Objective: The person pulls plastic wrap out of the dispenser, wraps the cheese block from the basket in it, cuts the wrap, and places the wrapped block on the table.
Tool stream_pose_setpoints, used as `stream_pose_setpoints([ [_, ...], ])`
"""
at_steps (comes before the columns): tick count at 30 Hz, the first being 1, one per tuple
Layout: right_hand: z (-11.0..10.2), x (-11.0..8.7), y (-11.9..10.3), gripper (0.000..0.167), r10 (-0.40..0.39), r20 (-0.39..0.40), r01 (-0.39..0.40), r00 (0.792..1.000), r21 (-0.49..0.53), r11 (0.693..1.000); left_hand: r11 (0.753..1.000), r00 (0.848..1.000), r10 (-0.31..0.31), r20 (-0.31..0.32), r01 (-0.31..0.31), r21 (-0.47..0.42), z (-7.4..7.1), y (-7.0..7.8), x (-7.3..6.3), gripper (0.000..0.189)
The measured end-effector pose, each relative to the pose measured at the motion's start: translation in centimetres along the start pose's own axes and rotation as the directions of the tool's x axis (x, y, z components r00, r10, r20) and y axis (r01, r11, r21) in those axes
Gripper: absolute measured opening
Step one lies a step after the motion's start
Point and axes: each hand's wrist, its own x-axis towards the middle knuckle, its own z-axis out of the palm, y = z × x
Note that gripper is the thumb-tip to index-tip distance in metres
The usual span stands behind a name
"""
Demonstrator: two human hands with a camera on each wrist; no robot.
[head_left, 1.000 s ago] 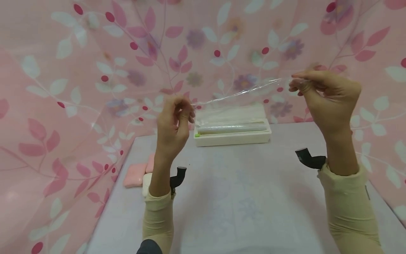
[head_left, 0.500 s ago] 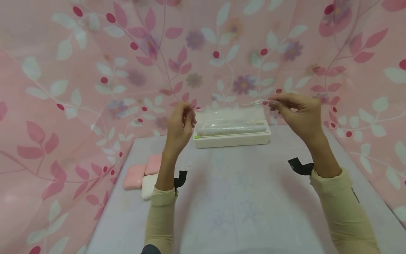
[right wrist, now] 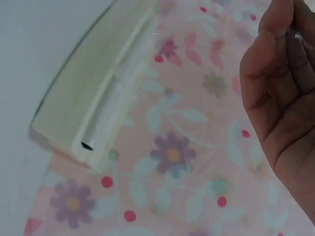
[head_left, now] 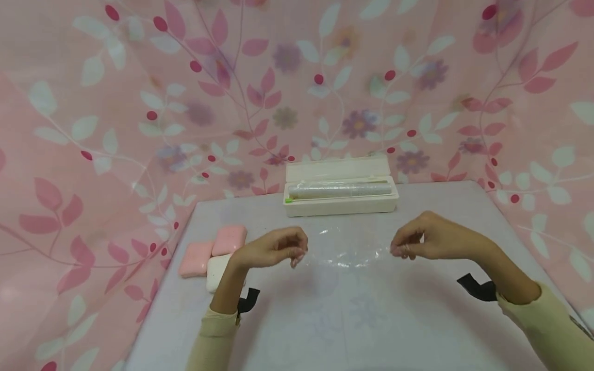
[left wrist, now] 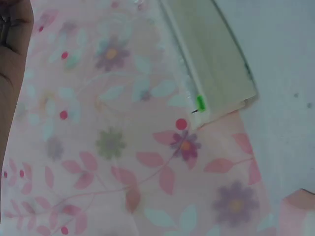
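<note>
Clear film point(head_left: 342, 264) spans between both hands mid-table, short of the box; can't tell if it touches the tabletop point(head_left: 352, 335). Left hand point(head_left: 271, 249) at its 9 o'clock, fingertips pinching that end; right hand point(head_left: 433, 238) at 3 o'clock, same pinch. Box point(head_left: 341, 207) at 12 o'clock by the far edge, lid point(head_left: 337, 168) up, roll point(head_left: 341, 189) inside. Strip of tabletop separates hands from box front. Tight side is 9 o'clock: two pink blocks point(head_left: 197, 258) plus white block point(head_left: 217, 273) fill the room toward that edge. Most room: toward 6 o'clock.
</note>
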Motion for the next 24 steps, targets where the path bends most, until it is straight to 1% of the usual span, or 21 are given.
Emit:
stream_pose_setpoints([
  [1,0.6,-0.2,0.2,0.017,0.003,0.052,-0.005,0.999,0.029,1.0,0.999,0.998,-0.033,0.056,0.034,-0.02,0.5,-0.4,-0.3,0.006],
  [2,1.2,-0.4,0.3,0.017,0.007,0.097,-0.012,0.995,0.053,0.999,0.997,0.993,-0.068,0.101,0.071,-0.027,1.1,-0.9,-0.6,0.005],
  [4,2.4,-0.7,0.7,0.019,0.025,0.172,-0.04,0.985,0.086,0.995,0.99,0.978,-0.136,0.157,0.141,-0.025,2.0,-1.9,-1.2,0.004],
  [5,3.0,-0.8,0.9,0.019,0.033,0.2,-0.053,0.979,0.097,0.994,0.985,0.971,-0.167,0.171,0.172,-0.017,2.4,-2.4,-1.5,0.004],
  [7,4.2,-1.0,1.4,0.02,0.055,0.239,-0.082,0.97,0.106,0.991,0.974,0.959,-0.223,0.177,0.227,-0.005,3.0,-3.4,-1.9,0.006],
  [10,6.1,-1.2,2.4,0.018,0.081,0.265,-0.116,0.961,0.122,0.986,0.961,0.946,-0.275,0.171,0.276,0.023,3.7,-4.6,-2.4,0.01],
  [13,8.2,-1.4,3.6,0.017,0.109,0.266,-0.142,0.958,0.109,0.984,0.953,0.937,-0.303,0.171,0.294,0.079,4.1,-5.5,-2.9,0.013],
  [15,9.6,-1.7,4.5,0.014,0.127,0.247,-0.148,0.961,0.07,0.987,0.947,0.935,-0.312,0.168,0.293,0.128,4.4,-6.1,-3.2,0.013],
  [17,11.0,-2.1,5.3,0.014,0.142,0.212,-0.151,0.967,0.025,0.988,0.941,0.936,-0.312,0.163,0.281,0.187,4.7,-6.6,-3.4,0.012],
  [19,12.1,-2.5,6.0,0.014,0.15,0.17,-0.151,0.974,-0.008,0.988,0.929,0.941,-0.306,0.145,0.261,0.262,5.0,-7.2,-3.6,0.011],
  [22,13.5,-3.0,6.7,0.016,0.167,0.112,-0.167,0.979,-0.013,0.986,0.897,0.941,-0.322,0.103,0.268,0.351,5.5,-7.8,-3.9,0.01],
  [24,14.0,-3.2,7.0,0.016,0.186,0.08,-0.185,0.979,-0.017,0.983,0.869,0.935,-0.349,0.068,0.295,0.397,5.8,-8.2,-4.1,0.012],
])
